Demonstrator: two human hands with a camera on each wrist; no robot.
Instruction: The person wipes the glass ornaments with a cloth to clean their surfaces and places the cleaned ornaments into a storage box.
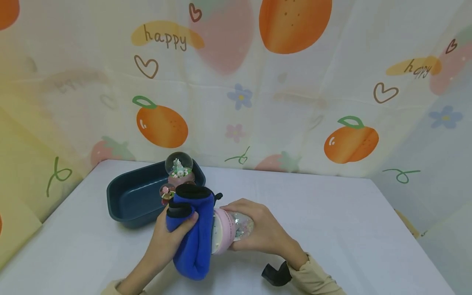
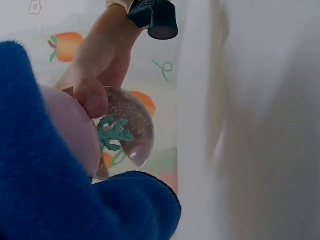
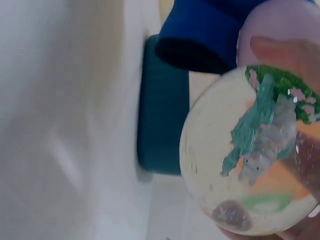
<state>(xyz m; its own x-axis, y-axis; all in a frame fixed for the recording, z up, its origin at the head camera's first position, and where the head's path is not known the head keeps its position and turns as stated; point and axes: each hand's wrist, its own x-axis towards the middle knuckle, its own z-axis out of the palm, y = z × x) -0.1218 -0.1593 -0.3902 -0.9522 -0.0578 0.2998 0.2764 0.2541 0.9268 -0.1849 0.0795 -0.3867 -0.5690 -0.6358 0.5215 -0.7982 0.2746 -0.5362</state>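
In the head view my left hand point(image 1: 166, 234) grips a folded blue cloth point(image 1: 199, 241) with black ends, thumb across its front. The cloth lies against the base of a snow globe point(image 1: 224, 230) with a pink base and clear dome. My right hand point(image 1: 264, 227) holds this globe tilted on its side, fingers and thumb around the dome. A white animal figure point(image 3: 262, 160) and a green one show inside the dome in the right wrist view. In the left wrist view the cloth point(image 2: 30, 165) hides part of the pink base point(image 2: 75, 130).
A dark blue-green tray point(image 1: 134, 192) stands at the back left. In it are a larger snow globe point(image 1: 179, 168) and a small globe ornament point(image 1: 167, 192), partly behind the cloth. A fruit-patterned curtain point(image 1: 287, 102) hangs behind the white table point(image 1: 332, 217).
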